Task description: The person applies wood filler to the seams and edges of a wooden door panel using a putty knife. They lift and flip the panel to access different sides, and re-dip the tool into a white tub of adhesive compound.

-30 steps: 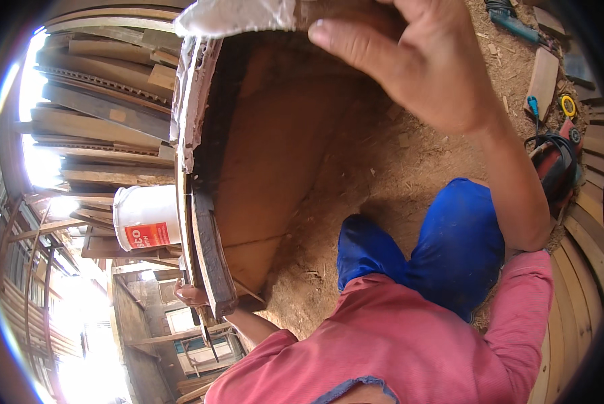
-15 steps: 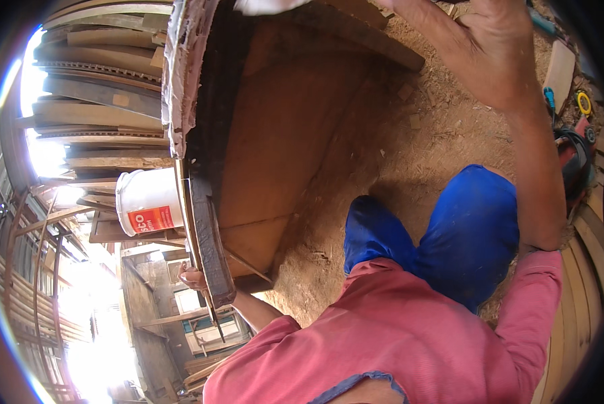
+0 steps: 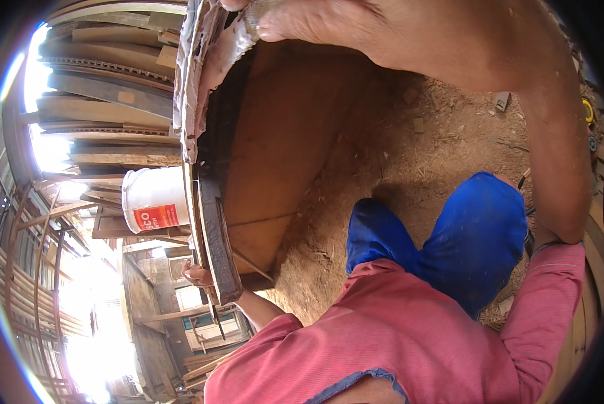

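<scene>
A large wooden box-like piece with a brown inner panel (image 3: 275,148) stands before me. Thick, whitish, ragged paste (image 3: 188,87) coats its upper left edge. At the top, my right hand (image 3: 315,21) reaches across the opening, its fingers closed on a pale, smeared, shiny piece (image 3: 231,50) against that coated edge. Part of this hand is cut off by the picture's rim. Lower down, my left hand (image 3: 197,275) is on the outer side of the dark-edged board (image 3: 221,249), fingers curled. A thin, dark, pointed strip (image 3: 215,313) shows below it; I cannot tell whether the hand holds it.
A white bucket with a red label (image 3: 157,198) stands just beyond the board. Stacked timber (image 3: 106,101) fills the upper left. Wood shavings litter the dirt floor (image 3: 470,141). A yellow ring-shaped tool part (image 3: 588,111) and curved planks (image 3: 595,259) lie at the right.
My right hand has moved left and down to the coated edge, bringing the pale piece with it. My left hand stays at the board. The view has shifted slightly.
</scene>
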A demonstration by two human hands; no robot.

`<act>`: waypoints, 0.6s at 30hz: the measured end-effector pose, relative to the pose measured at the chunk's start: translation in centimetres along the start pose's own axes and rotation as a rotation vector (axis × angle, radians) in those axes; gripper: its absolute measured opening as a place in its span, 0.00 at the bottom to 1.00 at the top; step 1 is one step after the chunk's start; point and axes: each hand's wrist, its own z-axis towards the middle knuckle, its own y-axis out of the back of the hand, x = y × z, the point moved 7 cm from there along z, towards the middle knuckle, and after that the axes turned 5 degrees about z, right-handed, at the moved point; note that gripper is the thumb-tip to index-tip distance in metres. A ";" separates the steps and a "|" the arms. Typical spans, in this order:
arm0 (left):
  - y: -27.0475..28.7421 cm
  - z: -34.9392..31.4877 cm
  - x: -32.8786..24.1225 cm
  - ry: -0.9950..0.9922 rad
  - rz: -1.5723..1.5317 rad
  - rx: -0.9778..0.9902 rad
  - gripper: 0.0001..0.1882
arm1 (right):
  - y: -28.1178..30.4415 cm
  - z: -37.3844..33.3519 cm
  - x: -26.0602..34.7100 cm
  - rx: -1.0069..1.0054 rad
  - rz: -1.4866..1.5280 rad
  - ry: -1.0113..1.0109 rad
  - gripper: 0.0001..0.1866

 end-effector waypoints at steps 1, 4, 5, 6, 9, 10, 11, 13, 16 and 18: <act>0.7 0.1 0.4 -0.006 0.015 0.001 0.22 | -0.8 -0.1 -0.5 0.004 0.035 -0.015 0.09; -0.3 0.1 -0.5 0.005 -0.019 0.003 0.22 | -0.8 0.4 0.2 0.036 0.045 -0.022 0.08; -0.7 0.1 -0.9 0.008 -0.035 0.003 0.22 | -0.9 0.4 0.7 0.045 0.047 -0.012 0.08; -1.2 0.1 -1.4 0.010 -0.051 0.003 0.22 | -1.1 0.5 1.1 0.056 0.036 -0.014 0.07; -0.3 0.4 -0.9 0.004 -0.037 0.010 0.22 | -3.6 -0.2 1.0 0.105 0.065 -0.020 0.06; 0.2 0.3 -0.6 0.001 -0.022 0.014 0.22 | -4.9 -0.6 0.8 0.125 0.087 -0.024 0.06; 0.3 0.2 -0.5 0.000 -0.022 0.017 0.22 | -5.5 -0.8 0.9 0.142 0.093 -0.027 0.05; 0.6 0.1 -0.1 0.000 -0.016 0.022 0.22 | -7.1 -1.5 0.9 0.180 0.112 -0.036 0.05; 0.2 0.4 -0.8 0.009 -0.033 0.018 0.22 | -6.5 -1.3 1.7 0.179 0.109 -0.024 0.04; 0.8 0.3 -0.4 0.000 -0.016 0.027 0.22 | -6.6 -1.2 1.0 0.151 0.125 -0.027 0.03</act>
